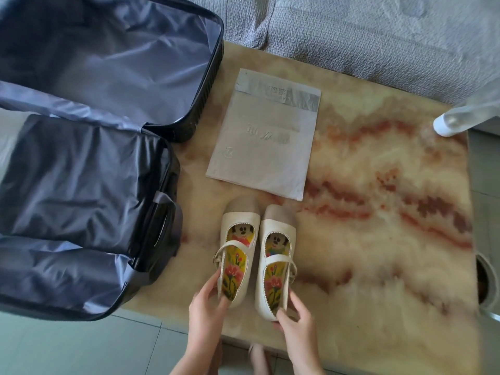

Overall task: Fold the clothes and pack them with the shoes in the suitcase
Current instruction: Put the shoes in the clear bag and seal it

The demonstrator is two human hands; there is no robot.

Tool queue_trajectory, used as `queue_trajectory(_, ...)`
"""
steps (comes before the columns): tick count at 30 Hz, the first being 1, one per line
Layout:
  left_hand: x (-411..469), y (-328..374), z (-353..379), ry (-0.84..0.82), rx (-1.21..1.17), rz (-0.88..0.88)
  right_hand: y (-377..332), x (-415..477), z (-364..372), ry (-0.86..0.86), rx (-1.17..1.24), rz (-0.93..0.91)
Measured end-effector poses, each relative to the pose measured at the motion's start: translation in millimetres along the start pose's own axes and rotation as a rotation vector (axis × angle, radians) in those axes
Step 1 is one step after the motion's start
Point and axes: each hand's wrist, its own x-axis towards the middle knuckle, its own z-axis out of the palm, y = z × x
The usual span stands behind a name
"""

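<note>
Two cream strap shoes with bright embroidered insoles stand side by side on a marble-patterned table [378, 239], toes pointing away from me. My left hand [207, 307] grips the heel of the left shoe [239, 239]. The heel of the right shoe [277, 255] is held by my right hand [295, 318]. A dark suitcase [89, 136] lies open at the left, both halves lined with grey fabric; nothing shows inside the far half. A flat grey plastic mailer bag [263, 136] lies just beyond the shoes. No loose clothes are visible.
A grey textured sofa cover [365, 31] runs along the far side of the table. A clear bottle with a white cap [465, 117] pokes in at the right edge. Pale tiled floor [67, 347] shows below the suitcase and table.
</note>
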Motion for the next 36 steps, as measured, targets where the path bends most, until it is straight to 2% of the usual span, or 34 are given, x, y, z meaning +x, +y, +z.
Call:
queue_trajectory(8,10.6,-7.8,-2.7,-0.021,0.103,0.024,2.6,-1.3,3.2,0.026,-0.103,-0.016)
queue_trajectory(11,15.7,6.3,-5.1,0.072,0.206,0.002,-2.5,-3.8,4.5,0.082,-0.205,-0.038)
queue_trajectory(14,34.4,28.6,-10.7,0.154,0.303,0.173,-8.5,2.4,4.3,0.144,-0.199,-0.030)
queue_trajectory(20,107.9,89.8,3.5,0.087,0.533,0.647,-10.0,20.5,9.1,0.176,-0.252,-0.084)
queue_trajectory(23,144.8,117.9,19.8,0.010,0.640,0.731,-7.4,26.2,11.8,0.222,-0.216,-0.097)
queue_trajectory(28,183.3,142.0,38.9,-0.007,0.846,0.701,3.5,27.8,9.0,0.226,-0.092,-0.097)
queue_trajectory(32,202.2,134.6,43.0,-0.064,0.965,0.797,7.1,30.5,3.0,0.186,-0.044,-0.115)
queue_trajectory(36,211.0,133.2,43.0,-0.005,1.045,0.939,5.8,29.3,0.4,0.159,-0.005,-0.139)
